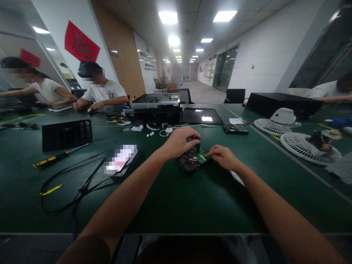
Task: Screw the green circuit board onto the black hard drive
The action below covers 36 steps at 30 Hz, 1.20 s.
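Observation:
A hard drive [189, 163] with its green circuit board showing lies on the green table in front of me. My left hand [181, 141] is above it, fingers closed round the dark handle of a small screwdriver [198, 147]. The screwdriver stands nearly upright, its tip down at the board. From the right, my right hand [222, 157] has its thumb and fingers pinched at the drive's right edge, steadying contact near the board's corner. The exact grip of those fingertips is too small to make out fully.
A second drive [235, 129] lies behind on the right, near white fan parts [305, 146]. On the left are a phone [121, 159], black straps [82, 189], a yellow-black screwdriver [52, 159] and a dark panel [67, 135]. An open computer case [154, 106] stands behind. Other people sit around.

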Motion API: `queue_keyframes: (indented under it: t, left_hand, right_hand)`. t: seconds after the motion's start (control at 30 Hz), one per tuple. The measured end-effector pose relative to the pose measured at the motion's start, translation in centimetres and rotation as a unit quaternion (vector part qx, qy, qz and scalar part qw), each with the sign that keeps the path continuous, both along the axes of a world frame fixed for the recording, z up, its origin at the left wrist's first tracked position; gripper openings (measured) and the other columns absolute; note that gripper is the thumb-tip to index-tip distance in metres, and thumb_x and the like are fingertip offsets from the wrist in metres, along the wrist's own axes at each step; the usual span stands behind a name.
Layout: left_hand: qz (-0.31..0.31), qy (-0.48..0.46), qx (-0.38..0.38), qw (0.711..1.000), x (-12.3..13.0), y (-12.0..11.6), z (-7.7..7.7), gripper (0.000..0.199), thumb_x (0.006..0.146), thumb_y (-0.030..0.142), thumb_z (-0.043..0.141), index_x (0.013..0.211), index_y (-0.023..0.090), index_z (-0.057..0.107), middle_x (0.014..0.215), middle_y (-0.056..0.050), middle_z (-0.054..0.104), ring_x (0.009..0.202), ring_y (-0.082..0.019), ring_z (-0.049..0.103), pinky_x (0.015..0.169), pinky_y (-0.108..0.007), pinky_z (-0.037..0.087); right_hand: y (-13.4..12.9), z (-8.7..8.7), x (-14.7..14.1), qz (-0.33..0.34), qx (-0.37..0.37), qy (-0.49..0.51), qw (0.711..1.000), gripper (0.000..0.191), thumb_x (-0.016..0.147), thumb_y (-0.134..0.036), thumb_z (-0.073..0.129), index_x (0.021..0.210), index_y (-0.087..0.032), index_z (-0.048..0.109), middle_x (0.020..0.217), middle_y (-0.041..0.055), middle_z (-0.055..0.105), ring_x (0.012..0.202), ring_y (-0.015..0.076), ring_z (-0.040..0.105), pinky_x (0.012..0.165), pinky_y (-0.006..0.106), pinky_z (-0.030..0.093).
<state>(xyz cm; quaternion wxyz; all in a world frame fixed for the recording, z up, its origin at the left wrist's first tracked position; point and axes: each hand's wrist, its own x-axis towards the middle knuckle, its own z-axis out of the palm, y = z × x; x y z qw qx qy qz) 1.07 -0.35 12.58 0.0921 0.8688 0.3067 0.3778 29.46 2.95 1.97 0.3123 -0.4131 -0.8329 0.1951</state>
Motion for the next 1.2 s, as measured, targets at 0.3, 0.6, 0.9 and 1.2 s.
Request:
queue_keyframes:
  t: [0.3, 0.6, 0.9, 1.2]
  left_hand:
    - [-0.006, 0.003, 0.045, 0.999, 0.8, -0.4, -0.3, 0.021, 0.098, 0.014, 0.067, 0.111, 0.025, 0.079, 0.110, -0.004, 0.074, 0.101, -0.020, 0.071, 0.095, -0.037, 0.057]
    - [0.023, -0.018, 0.081, 0.996, 2.0, 0.4, -2.7, 0.014, 0.097, 0.028, 0.077, 0.106, 0.022, 0.069, 0.118, -0.005, 0.074, 0.109, -0.022, 0.071, 0.097, -0.038, 0.057]
    - [0.020, -0.091, 0.031, 0.995, 2.2, 0.7, -3.2, 0.043, 0.092, 0.024, 0.083, 0.130, 0.020, 0.064, 0.125, -0.008, 0.072, 0.103, -0.020, 0.073, 0.092, -0.035, 0.061]
    - [0.034, -0.004, 0.084, 0.996, 2.0, 0.5, -2.9, 0.026, 0.102, 0.019, 0.068, 0.127, 0.024, 0.073, 0.116, -0.008, 0.070, 0.106, -0.022, 0.069, 0.096, -0.040, 0.059]
  right_hand:
    - [-0.3, 0.5, -0.3, 0.002, -0.008, -0.025, 1.000, 0.037, 0.082, -0.009, 0.061, 0.097, -0.030, 0.087, 0.104, 0.0052, 0.074, 0.094, 0.0229, 0.070, 0.095, 0.040, 0.054]
    - [-0.5, 0.6, -0.3, 0.011, -0.040, 0.000, 0.999, 0.038, 0.077, -0.009, 0.060, 0.095, -0.028, 0.087, 0.097, 0.0042, 0.074, 0.082, 0.0196, 0.068, 0.083, 0.035, 0.056]
    - [-0.6, 0.2, 0.0, 0.023, -0.087, 0.048, 0.995, 0.031, 0.082, -0.017, 0.062, 0.098, -0.028, 0.087, 0.095, 0.0034, 0.074, 0.068, 0.0160, 0.067, 0.066, 0.031, 0.057]
    - [-0.7, 0.4, 0.1, 0.017, -0.078, 0.032, 0.996, 0.035, 0.081, -0.012, 0.060, 0.096, -0.028, 0.087, 0.094, 0.0028, 0.075, 0.066, 0.0151, 0.067, 0.066, 0.031, 0.056]
